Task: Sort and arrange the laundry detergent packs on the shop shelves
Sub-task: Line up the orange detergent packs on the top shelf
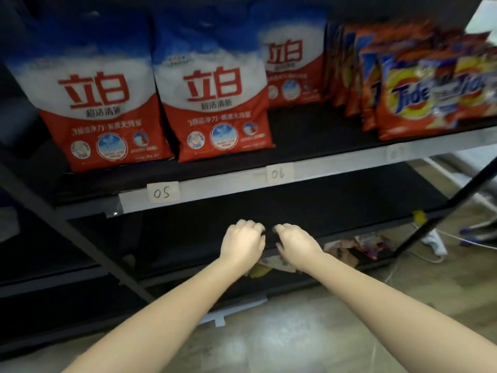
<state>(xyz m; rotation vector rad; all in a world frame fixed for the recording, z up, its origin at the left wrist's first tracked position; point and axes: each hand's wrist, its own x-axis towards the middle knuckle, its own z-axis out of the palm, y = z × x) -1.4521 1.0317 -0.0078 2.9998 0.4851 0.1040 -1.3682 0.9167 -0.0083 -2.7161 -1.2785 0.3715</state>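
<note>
Two big red, white and blue detergent bags (pixel 96 103) (pixel 215 98) stand upright at the front left of the upper shelf (pixel 215 184). A third bag of the same kind (pixel 293 65) stands further back. Several orange Tide packs (pixel 419 95) stand in a row at the right of that shelf. My left hand (pixel 242 243) and my right hand (pixel 295 243) hover side by side over the front edge of the dark lower shelf (pixel 336 205). The fingers of both hands are curled, and nothing shows in them. Crumpled packs (pixel 363 246) lie below that shelf, partly hidden.
Paper labels 05 (pixel 163 192) and 06 (pixel 278 173) are stuck on the upper shelf's front rail. A black slanted frame bar (pixel 80 232) crosses the left side and another bar (pixel 443 205) the right. White cables (pixel 435 243) lie on the floor at the right.
</note>
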